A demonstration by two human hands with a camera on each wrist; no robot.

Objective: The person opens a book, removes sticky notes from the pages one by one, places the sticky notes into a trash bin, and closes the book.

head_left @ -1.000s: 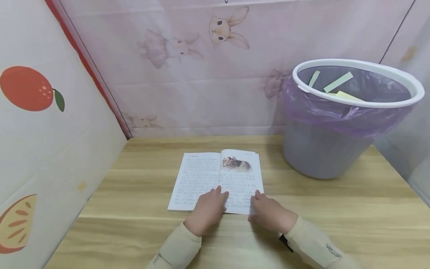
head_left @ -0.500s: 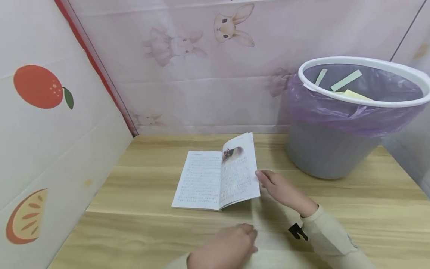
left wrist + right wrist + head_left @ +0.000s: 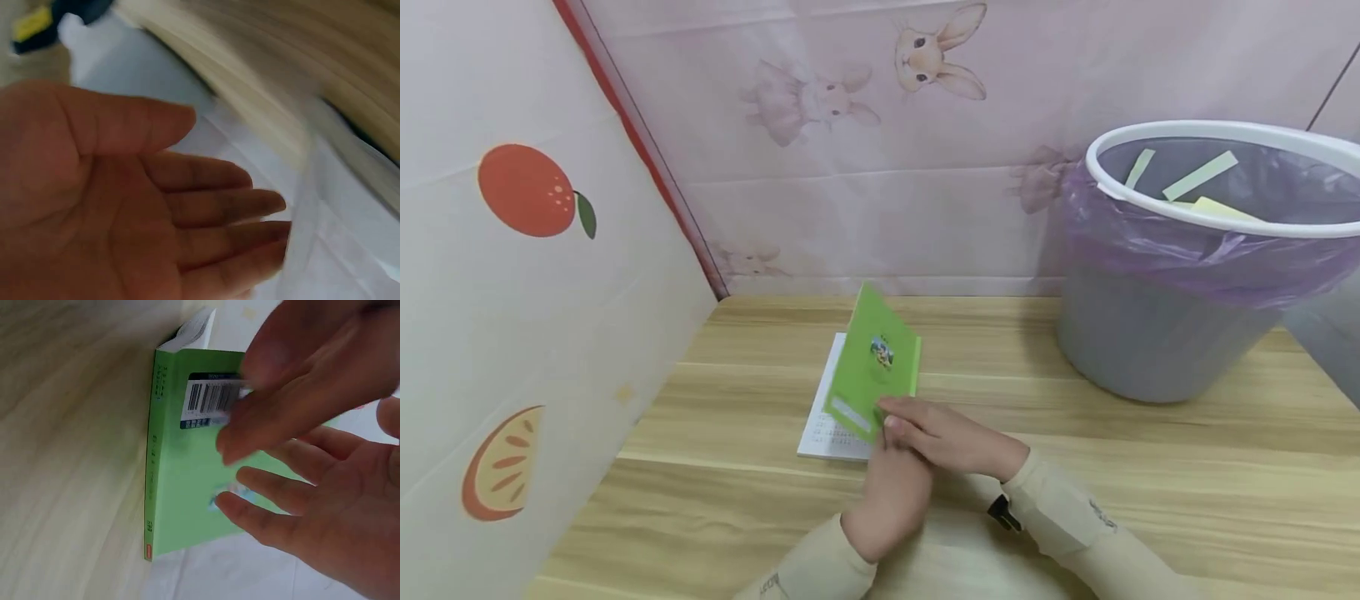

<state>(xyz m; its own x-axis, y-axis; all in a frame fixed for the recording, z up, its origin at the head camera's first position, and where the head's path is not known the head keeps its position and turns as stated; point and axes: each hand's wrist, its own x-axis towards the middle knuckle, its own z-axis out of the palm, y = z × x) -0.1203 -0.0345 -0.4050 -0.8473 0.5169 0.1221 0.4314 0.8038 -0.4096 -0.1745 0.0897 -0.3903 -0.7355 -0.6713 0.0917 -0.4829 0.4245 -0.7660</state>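
A paperback book (image 3: 880, 358) with a green cover stands partly folded on the table, its covered half tilted up over the white printed pages (image 3: 831, 437). My right hand (image 3: 958, 437) is by the cover's lower edge, fingers extended. In the right wrist view its palm faces the green cover, which bears a barcode label (image 3: 212, 400). Just below and partly behind it, my left hand (image 3: 895, 496) overlaps the right near the book's bottom edge. The left wrist view shows the left fingers fairly straight, with blurred white pages (image 3: 350, 206) beside their tips.
A grey bin (image 3: 1135, 333) with a white rim and purple liner stands at the right, paper strips (image 3: 1201, 175) inside. Wood-grain table (image 3: 715, 517) surrounds the book. A pink rabbit-print wall covering (image 3: 820, 217) rises behind, and a fruit-print one (image 3: 647, 333) at the left.
The book lay open flat. Its right half has been lifted and swung leftward, so the green cover shows. The left hand pulled back, then moved up to the book; the right hand moved left.
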